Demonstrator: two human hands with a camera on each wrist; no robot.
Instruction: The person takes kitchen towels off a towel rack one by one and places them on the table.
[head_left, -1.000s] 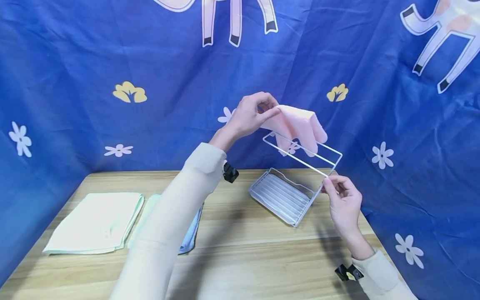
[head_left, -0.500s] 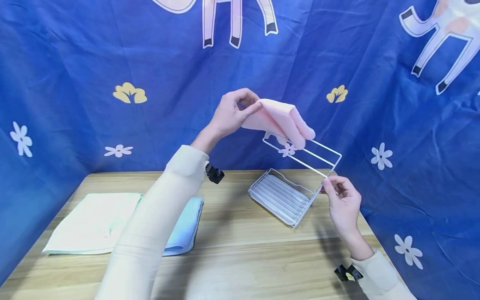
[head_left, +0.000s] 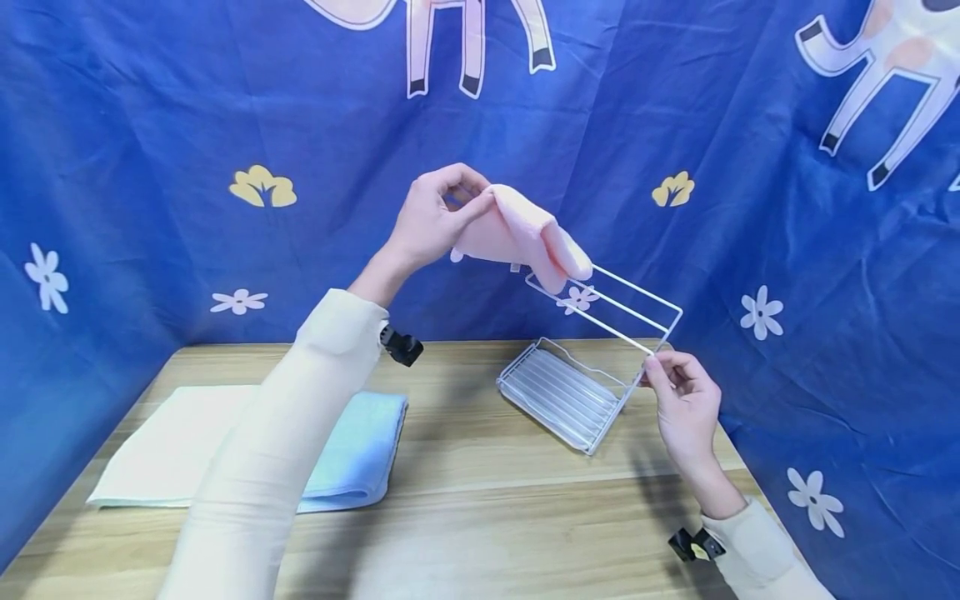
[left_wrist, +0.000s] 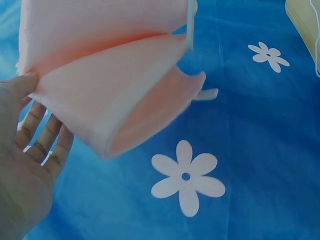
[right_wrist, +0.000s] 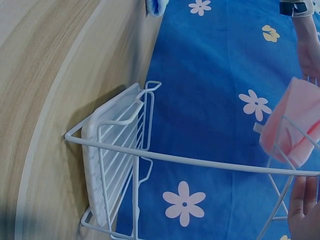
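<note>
A folded pink towel (head_left: 517,229) hangs from my left hand (head_left: 435,212), which pinches its upper edge between thumb and fingers. In the left wrist view the layers of the pink towel (left_wrist: 115,95) droop apart, and a small white tag shows. My right hand (head_left: 687,408) grips the near upper corner of a white wire rack (right_wrist: 215,163), thumb against the bar. The rack stands on the table with a whitish ribbed tray (head_left: 558,396) low in it. The towel overlaps the rack's far upper bars in the head view; whether they touch, I cannot tell.
On the left of the wooden table (head_left: 480,533) lie a folded white towel (head_left: 161,442) and a folded light-blue towel (head_left: 363,454), partly behind my left sleeve (head_left: 247,483). A blue patterned curtain (head_left: 360,150) surrounds the table at the back and sides.
My left hand has moved left and slightly up, drawing the pink towel away from over the rack's upper bars. The right hand and the rack have stayed nearly still.
</note>
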